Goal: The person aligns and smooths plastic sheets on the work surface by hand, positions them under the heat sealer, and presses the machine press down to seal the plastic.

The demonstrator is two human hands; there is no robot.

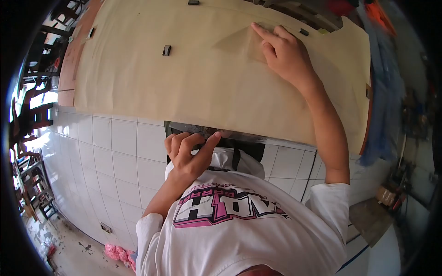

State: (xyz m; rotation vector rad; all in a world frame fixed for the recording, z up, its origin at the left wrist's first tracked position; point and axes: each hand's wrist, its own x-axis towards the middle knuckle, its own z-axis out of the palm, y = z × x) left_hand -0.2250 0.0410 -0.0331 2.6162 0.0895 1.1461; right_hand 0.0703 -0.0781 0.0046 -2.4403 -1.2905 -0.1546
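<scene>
Paper sheet (138, 83) = big tan piece spread over the worktop (68, 76), w/ reddish wood showing at the left side. Surface mostly flat, faint ripples, plus a darker angular patch by the pointing finger (shadow or fold, can't tell which).

R hand (289, 54) is over the far right part of the sheet: index finger out, tip at the paper, other fingers bent in, nothing seen in its grip. Contact looks likely, pressure can't be judged. For this step, prob. best to keep the fingertip low & light, and run it along the crease line, not across it, so thin paper doesn't pucker or tear.

Small dark block (166, 50) sits on the sheet left of that hand; another dark block (304, 31) is just beyond the R hand. They seem to act as weights (my guess), so stroke away from them, don't bunch paper against them.

L hand (188, 151) is at the near edge, fingers curled, thumb stretched toward a dark strip (241, 137) below the sheet; can't tell if it grips anything. Steadying the near edge w/ a flat palm would prob. help.
</scene>
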